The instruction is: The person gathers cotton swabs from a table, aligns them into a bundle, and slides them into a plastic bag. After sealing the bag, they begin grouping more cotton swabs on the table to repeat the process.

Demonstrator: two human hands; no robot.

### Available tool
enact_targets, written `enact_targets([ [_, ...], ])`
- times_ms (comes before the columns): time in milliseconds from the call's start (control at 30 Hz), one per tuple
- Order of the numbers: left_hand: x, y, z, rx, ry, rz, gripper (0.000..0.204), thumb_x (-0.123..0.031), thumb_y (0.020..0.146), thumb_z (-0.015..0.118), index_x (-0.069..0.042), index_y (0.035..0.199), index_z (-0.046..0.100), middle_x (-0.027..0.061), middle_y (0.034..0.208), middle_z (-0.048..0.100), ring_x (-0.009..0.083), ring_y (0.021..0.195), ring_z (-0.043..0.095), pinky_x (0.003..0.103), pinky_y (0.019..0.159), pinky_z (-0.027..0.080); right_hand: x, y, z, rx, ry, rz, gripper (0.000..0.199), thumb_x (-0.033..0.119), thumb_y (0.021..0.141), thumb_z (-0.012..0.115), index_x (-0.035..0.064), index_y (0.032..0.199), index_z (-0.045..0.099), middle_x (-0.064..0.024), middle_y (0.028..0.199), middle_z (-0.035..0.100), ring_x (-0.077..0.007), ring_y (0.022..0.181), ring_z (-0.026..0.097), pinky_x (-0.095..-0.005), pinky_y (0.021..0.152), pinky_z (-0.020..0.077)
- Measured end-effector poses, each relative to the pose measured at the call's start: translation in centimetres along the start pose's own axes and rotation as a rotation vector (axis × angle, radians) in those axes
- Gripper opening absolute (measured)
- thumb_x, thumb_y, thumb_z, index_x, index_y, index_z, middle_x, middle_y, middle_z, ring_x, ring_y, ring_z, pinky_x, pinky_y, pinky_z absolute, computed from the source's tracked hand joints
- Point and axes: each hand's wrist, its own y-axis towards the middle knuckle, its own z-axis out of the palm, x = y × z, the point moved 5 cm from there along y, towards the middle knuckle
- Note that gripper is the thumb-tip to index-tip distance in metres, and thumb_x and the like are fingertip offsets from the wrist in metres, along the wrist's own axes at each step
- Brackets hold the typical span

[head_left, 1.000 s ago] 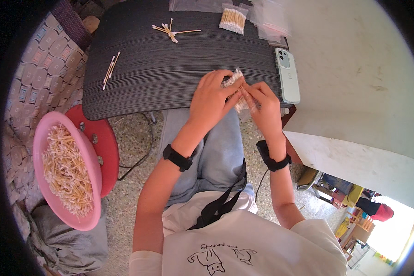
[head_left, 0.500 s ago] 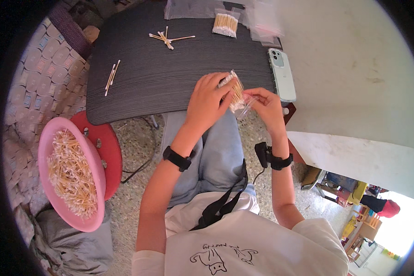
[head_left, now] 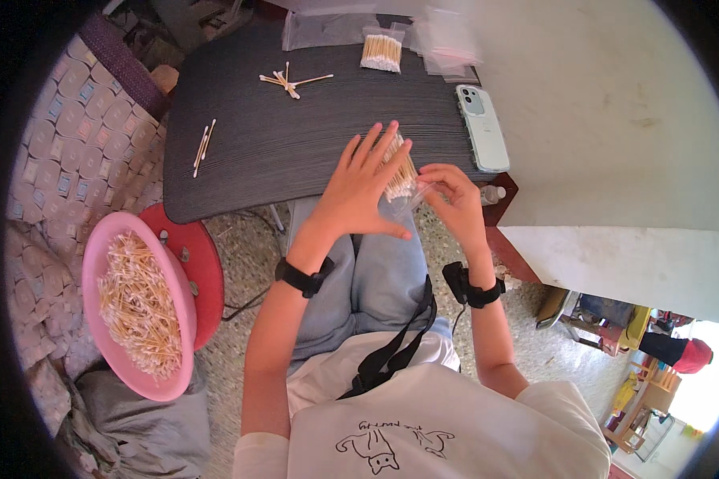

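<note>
A small clear plastic bag of cotton swabs (head_left: 400, 177) is at the table's near edge, with swabs lined up side by side in it. My left hand (head_left: 350, 194) lies over the bag's left side with its fingers spread, hiding part of it. At the bag's near right edge, my right hand (head_left: 458, 206) pinches the clear plastic between thumb and fingers. A filled bag of cotton swabs (head_left: 382, 52) lies at the back of the table. Several loose cotton swabs (head_left: 287, 81) lie crossed in a small heap, and a few more swabs (head_left: 204, 148) lie at the left.
The dark table (head_left: 248, 104) carries a pale phone (head_left: 484, 132) at its right edge and flat clear bags (head_left: 447, 40) at the back. To the lower left, a pink basin (head_left: 185, 319) full of swabs rests on a red stool (head_left: 208, 279). A wall (head_left: 599, 120) stands at the right.
My left hand has opened from its grip round the bag, its fingers now spread with the thumb away. The right hand still pinches the bag's edge. The whole view has shifted slightly.
</note>
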Motion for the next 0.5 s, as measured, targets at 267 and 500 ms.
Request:
enact_targets([
  [267,0.0,-1.0,-1.1,-0.122,-0.280,-0.024,0.051,-0.013,0.075,0.078,-0.007,0.123,0.061,0.0167,0.124,0.062,0.0233,0.122,0.056,0.042,0.104,0.040,3.5,-0.4,2.1,-0.074,0.391,0.078,0.030,0.002,0.083,0.070,0.0028,0.113,0.064,-0.0085,0.115,0.061,-0.0157,0.109,0.058,-0.0284,0.087,0.0486],
  [500,0.4,-1.8,-3.0,-0.142,-0.505,-0.346,0.027,-0.014,0.077,0.077,-0.001,0.100,0.069,0.0109,0.085,0.071,0.0217,0.071,0.069,0.030,0.062,0.050,4.3,0.7,3.3,-0.019,0.209,-0.129,0.028,0.006,0.080,0.076,-0.0007,0.105,0.067,-0.0062,0.103,0.065,-0.0143,0.097,0.060,-0.0275,0.084,0.0475],
])
